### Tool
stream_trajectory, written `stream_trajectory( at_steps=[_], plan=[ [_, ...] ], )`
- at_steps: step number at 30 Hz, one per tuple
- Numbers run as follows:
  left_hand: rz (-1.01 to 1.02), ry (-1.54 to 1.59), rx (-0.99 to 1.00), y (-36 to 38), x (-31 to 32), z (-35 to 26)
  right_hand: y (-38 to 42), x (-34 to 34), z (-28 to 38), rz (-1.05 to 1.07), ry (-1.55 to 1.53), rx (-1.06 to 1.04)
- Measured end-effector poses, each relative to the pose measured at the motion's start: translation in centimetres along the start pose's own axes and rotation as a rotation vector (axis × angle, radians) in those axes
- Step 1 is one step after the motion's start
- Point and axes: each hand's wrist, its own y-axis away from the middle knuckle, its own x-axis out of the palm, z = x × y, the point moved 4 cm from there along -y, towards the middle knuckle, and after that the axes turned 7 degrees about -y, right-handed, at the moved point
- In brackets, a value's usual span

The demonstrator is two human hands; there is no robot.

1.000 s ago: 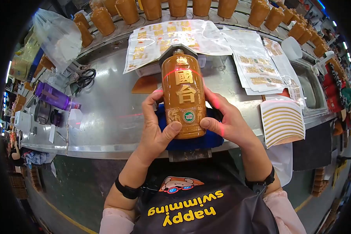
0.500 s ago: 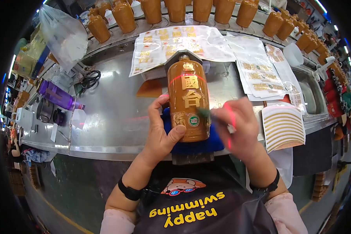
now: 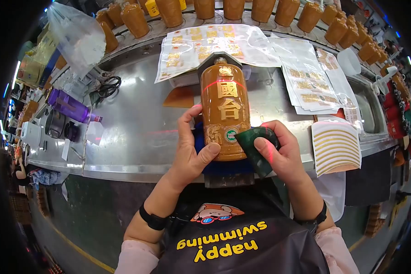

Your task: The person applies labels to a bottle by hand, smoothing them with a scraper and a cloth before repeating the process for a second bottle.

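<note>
A glossy brown bottle (image 3: pixel 226 125) with gold characters and a round green-and-white emblem lies tilted on a stand, its neck against a dark cradle (image 3: pixel 235 60). My left hand (image 3: pixel 187 157) grips its lower left side, thumb on the front and fingers around the edge. In my right hand (image 3: pixel 285 155) is a flat dark green scraper (image 3: pixel 251 144), pinched between thumb and fingers. One corner of the scraper overlaps the bottle's edge right beside the emblem. Blue cloth (image 3: pixel 230 168) shows under the bottle's base. A red laser line crosses the bottle's upper part.
Gold-printed sticker sheets (image 3: pixel 255 45) lie behind the stand, with more sheets (image 3: pixel 303 68) to the right. Nearer sits a sheet of curved gold strips (image 3: pixel 336 148). Several brown bottles (image 3: pixel 171 13) line the conveyor behind. A purple bottle (image 3: pixel 68 105) and black cable (image 3: pixel 108 86) are at left.
My right hand has gone from a blurred motion at the bottle's lower right to a steadier hold, the green scraper now showing broadly. Bottles on the conveyor have shifted. My left hand keeps its grip.
</note>
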Motion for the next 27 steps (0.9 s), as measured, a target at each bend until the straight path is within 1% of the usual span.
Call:
stream_trajectory(
  at_steps=[3, 6, 7, 10, 11, 12, 14, 15, 16, 17, 18, 19, 20, 23, 26, 27],
  plan=[
    [0.011, 0.052, -0.006, -0.1, 0.2, -0.1, 0.1, -0.4, 0.9, -0.041, -0.024, -0.014],
    [0.003, 0.044, -0.028, 0.0, 0.1, 0.3, 0.8, 0.2, 2.7, 0.032, 0.076, -0.150],
    [-0.001, 0.031, -0.038, 0.1, 0.0, 0.5, 0.6, 0.3, 3.2, 0.117, 0.177, -0.047],
    [0.069, 0.060, 0.027, 0.5, -0.3, 0.7, -0.3, -0.7, 4.6, -0.144, 0.645, -0.600],
    [0.076, -0.048, 0.040, 0.8, -0.3, 0.5, 0.0, -0.1, 5.2, -0.154, 0.656, -0.763],
    [0.086, -0.156, 0.052, 1.1, -0.3, 0.4, 0.5, 1.0, 5.9, -0.018, 0.807, -0.862],
    [0.087, -0.327, 0.071, 1.3, -0.3, 0.4, 1.2, 3.3, 7.4, 0.331, 0.759, -0.826],
    [0.071, -0.388, 0.076, 1.2, -0.4, 0.3, 1.2, 3.5, 7.6, 0.493, 0.574, -0.712],
    [0.055, -0.448, 0.078, 1.1, -0.4, -0.1, 0.7, 2.8, 7.2, 0.399, 0.398, -0.497],
    [0.056, -0.699, 0.190, 1.1, -0.9, -1.4, 0.4, 2.0, 6.3, 0.303, 0.225, -0.279],
    [0.045, -0.777, 0.230, 1.2, -1.0, -2.2, 0.1, 1.2, 5.1, 0.203, 0.055, -0.060],
    [0.033, -0.853, 0.271, 1.2, -1.0, -2.8, -0.2, 0.5, 4.0, 0.146, -0.022, -0.053],
    [0.019, -0.930, 0.311, 1.2, -1.0, -3.4, -0.1, 0.6, 3.0, 0.063, -0.176, 0.082],
    [-0.007, -0.815, 0.361, 1.2, -0.9, -5.0, -0.3, 0.2, 1.0, -0.017, -0.096, 0.076],
    [-0.119, -0.341, 0.192, 0.4, -0.1, -3.6, -0.2, 0.4, 0.4, -0.044, -0.085, 0.061],
    [-0.121, -0.237, 0.173, -0.2, -0.1, -3.0, -0.2, 0.4, 0.3, -0.049, -0.084, 0.055]
  ],
)
